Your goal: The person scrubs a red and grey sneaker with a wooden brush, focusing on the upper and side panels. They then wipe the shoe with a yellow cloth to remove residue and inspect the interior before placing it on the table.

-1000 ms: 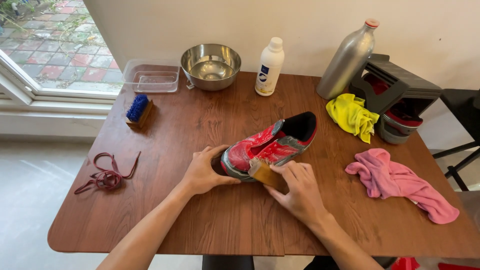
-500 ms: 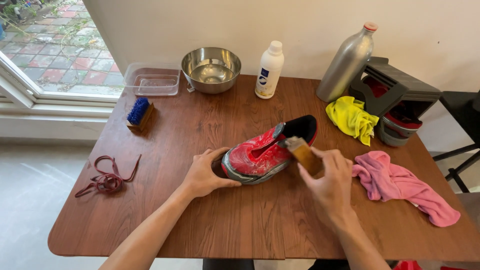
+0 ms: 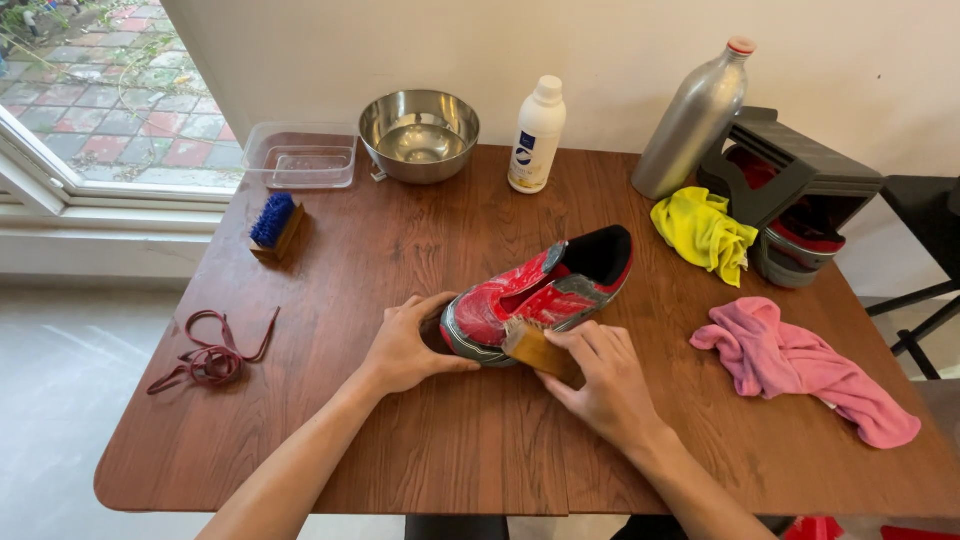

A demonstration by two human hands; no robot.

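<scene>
A red and grey shoe point(image 3: 540, 295) with white foam on its upper lies on the wooden table point(image 3: 400, 450), toe toward me. My left hand point(image 3: 405, 345) grips the toe end and steadies it. My right hand point(image 3: 600, 380) holds a small wooden brush point(image 3: 535, 347) pressed against the near side of the shoe.
A blue-bristled brush point(image 3: 274, 224), a clear plastic tray point(image 3: 300, 157), a steel bowl point(image 3: 419, 134), a white bottle point(image 3: 536, 136) and a metal flask point(image 3: 693, 120) stand at the back. Dark red laces point(image 3: 205, 355) lie left. A yellow cloth point(image 3: 703, 232), pink cloth point(image 3: 800, 365) and second shoe point(image 3: 800, 245) lie right.
My right hand with the wooden brush has come back from the heel end toward the near side of the shoe, close to the toe. My left hand has stayed on the toe.
</scene>
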